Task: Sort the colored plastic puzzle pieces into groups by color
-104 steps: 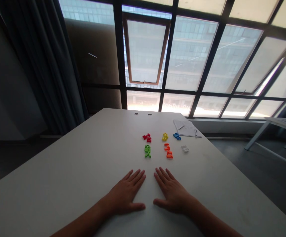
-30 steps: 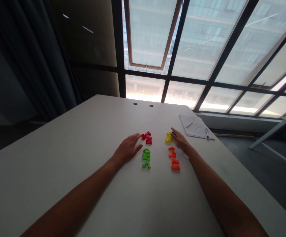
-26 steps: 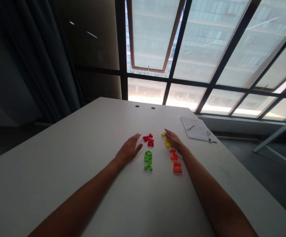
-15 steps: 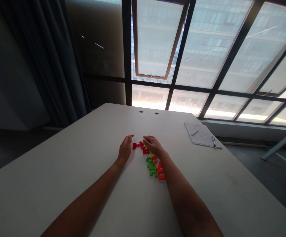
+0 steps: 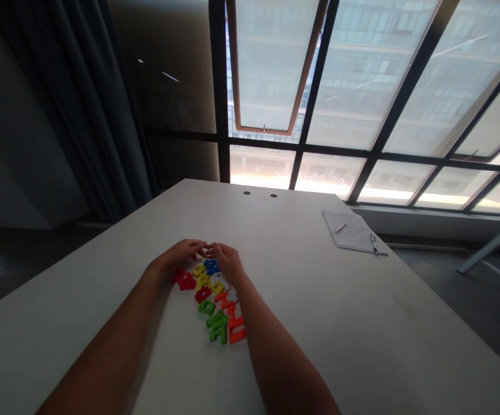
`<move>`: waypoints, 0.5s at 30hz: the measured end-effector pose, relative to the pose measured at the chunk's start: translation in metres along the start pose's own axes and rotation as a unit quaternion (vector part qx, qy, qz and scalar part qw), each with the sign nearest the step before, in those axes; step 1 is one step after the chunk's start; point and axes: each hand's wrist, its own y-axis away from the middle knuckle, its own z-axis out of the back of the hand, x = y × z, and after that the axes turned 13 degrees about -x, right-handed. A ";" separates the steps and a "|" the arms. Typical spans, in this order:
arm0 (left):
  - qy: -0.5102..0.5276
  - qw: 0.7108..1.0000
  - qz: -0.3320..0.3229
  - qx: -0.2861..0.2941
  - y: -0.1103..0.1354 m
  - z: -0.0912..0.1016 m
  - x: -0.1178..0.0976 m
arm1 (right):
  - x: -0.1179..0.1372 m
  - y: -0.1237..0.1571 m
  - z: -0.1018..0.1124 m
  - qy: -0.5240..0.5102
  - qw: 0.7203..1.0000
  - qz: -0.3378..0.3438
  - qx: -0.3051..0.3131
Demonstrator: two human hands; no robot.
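Note:
Several coloured plastic letters lie in a loose cluster on the white table [image 5: 293, 276]. My left hand [image 5: 180, 253] curves round the far left side of the cluster, beside a red letter [image 5: 186, 281]. On the far right side my right hand [image 5: 226, 260] bends over the edge, close to a blue letter [image 5: 211, 266] and a white letter [image 5: 220, 280]. The fingertips of both hands come together beyond the letters. Yellow letters [image 5: 202, 282] lie in the middle; green letters [image 5: 218, 327] and an orange letter [image 5: 237, 331] are nearer me. Neither hand visibly grips a letter.
Sheets of paper [image 5: 351, 233] with two pens lie at the table's right edge. Two round holes [image 5: 247, 193] sit near the far edge. Beyond are windows [image 5: 267, 69], and a dark curtain [image 5: 72, 104] hangs at the left.
Both hands have moved left, and the gap between their fingertips has closed. The letters have shifted left with them, and more yellow, blue and white ones now show.

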 end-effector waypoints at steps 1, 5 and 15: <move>-0.012 1.000 -0.002 -0.005 0.000 0.001 0.001 | -0.002 -0.002 0.004 -0.031 0.999 -0.009 0.001; 0.018 0.999 -0.022 -0.032 0.006 -0.006 -0.006 | -0.009 -0.016 0.027 -0.165 0.981 -0.057 -0.079; -0.011 0.995 -0.043 0.094 0.058 -0.006 -0.029 | 0.001 0.087 0.132 0.106 0.985 0.111 0.085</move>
